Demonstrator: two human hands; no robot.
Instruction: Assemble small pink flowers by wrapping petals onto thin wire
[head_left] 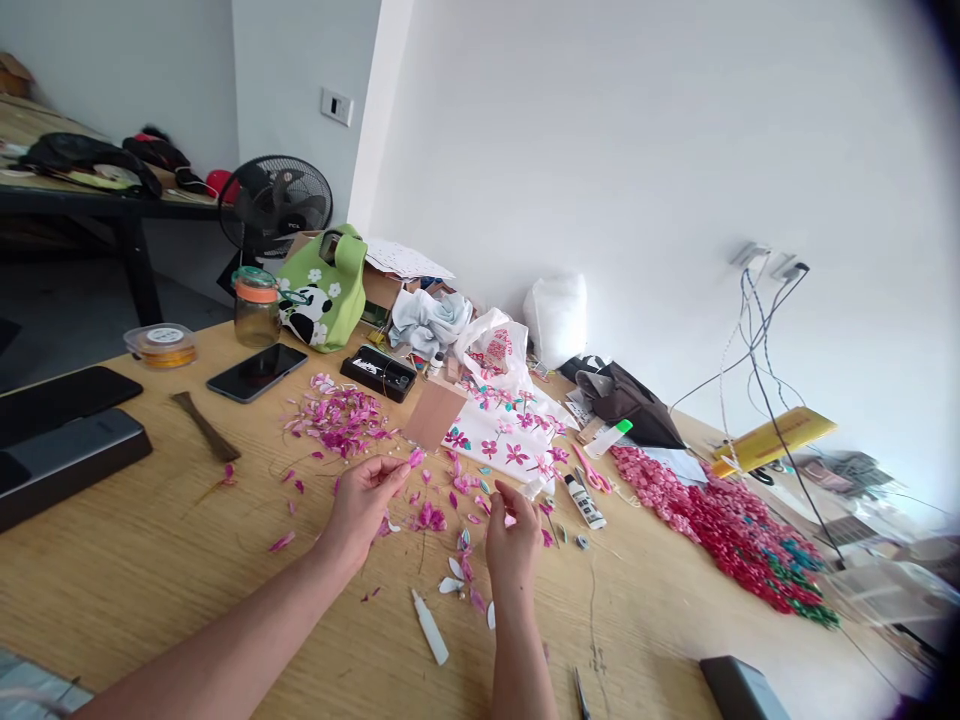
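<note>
My left hand (366, 505) is closed in a pinch on a pink petal (416, 457), held just above the table. To its right, my right hand (514, 530) is loosely curled, thumb and fingers apart, with nothing visible in its grasp; a small white object (534, 488) shows just behind its fingers. Between the hands lie loose pink petals and a magenta flower (430, 516). White petals (451, 584) are nearer to me. A white glue tube (430, 627) rests on the table between my forearms. Beyond my left hand spreads a pile of pink petals (341, 415).
A white sheet with flowers (499, 435) lies ahead, beside a labelled bottle (585, 502) and pink scissors (592, 470). Strings of red and pink pieces (720, 520) cover the right. A phone (257, 372), a jar (256, 315) and a green bag (326, 290) stand left; cables hang at right.
</note>
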